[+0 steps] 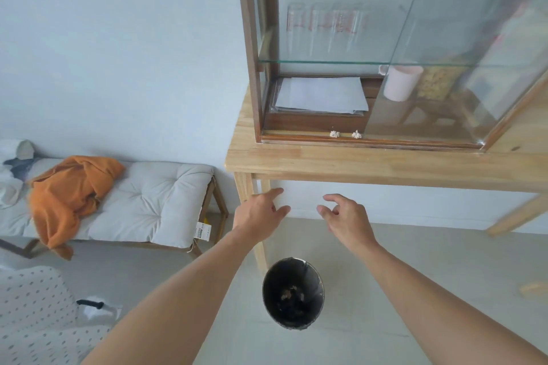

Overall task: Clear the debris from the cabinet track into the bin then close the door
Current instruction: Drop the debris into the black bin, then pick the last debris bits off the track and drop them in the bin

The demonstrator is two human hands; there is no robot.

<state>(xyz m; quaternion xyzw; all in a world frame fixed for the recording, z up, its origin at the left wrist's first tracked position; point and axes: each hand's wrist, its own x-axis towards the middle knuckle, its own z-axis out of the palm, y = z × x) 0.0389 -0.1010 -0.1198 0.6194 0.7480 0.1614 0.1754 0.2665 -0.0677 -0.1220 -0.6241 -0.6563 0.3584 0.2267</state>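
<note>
Two small white crumpled bits of debris [334, 134] [356, 135] lie in the bottom track [296, 137] of a wood-framed glass cabinet [252, 47]. Its sliding glass door [439, 68] stands slid to the right, leaving the left half open. A black metal bin [268, 284] with some scraps inside sits on the floor under the table. My left hand [261, 212] and my right hand [347, 216] hover below the table edge, above the bin, both empty with fingers apart.
The cabinet stands on a light wooden table [355, 163]. Inside are papers [320, 95], a pink cup [400, 83] and glasses [324, 21] on a glass shelf. A cushioned bench [154, 201] with an orange cloth [71, 190] stands at left.
</note>
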